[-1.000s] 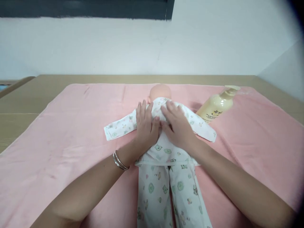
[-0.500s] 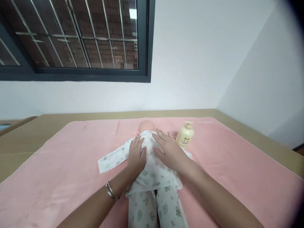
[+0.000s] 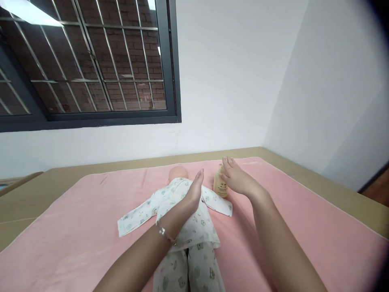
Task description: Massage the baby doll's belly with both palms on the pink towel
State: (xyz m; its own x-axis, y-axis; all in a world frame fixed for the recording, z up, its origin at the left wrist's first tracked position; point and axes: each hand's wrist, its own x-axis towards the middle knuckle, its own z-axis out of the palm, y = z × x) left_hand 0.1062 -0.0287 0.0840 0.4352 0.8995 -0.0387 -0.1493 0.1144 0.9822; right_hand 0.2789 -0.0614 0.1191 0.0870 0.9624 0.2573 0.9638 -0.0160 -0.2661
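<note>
A baby doll [image 3: 178, 172] in a white shirt [image 3: 202, 223] and matching trousers [image 3: 200, 271] with small green animal prints lies stretched out, sleeves spread to both sides. Over its upper body, my left hand [image 3: 195, 192] is held edge-on with fingers straight and palm turned to the right; nothing is in it. To the doll's right stands a pale yellow pump bottle [image 3: 219, 187], beside the sleeve. My right hand [image 3: 238, 177] is at the bottle's top, fingers outstretched and covering the pump head. Whether it touches the pump cannot be made out.
A pink sheet [image 3: 75, 243] lies under the doll on a tan padded surface [image 3: 67, 180]. Behind rises a white wall [image 3: 225, 81], with a dark-framed window [image 3: 172, 81] and metal bars at upper left. Another wall meets it on the right.
Both hands have left the doll's shirt front. My right hand has moved right to the pump bottle; my left has turned edge-on and shifted right. The view has tilted up and turned slightly right.
</note>
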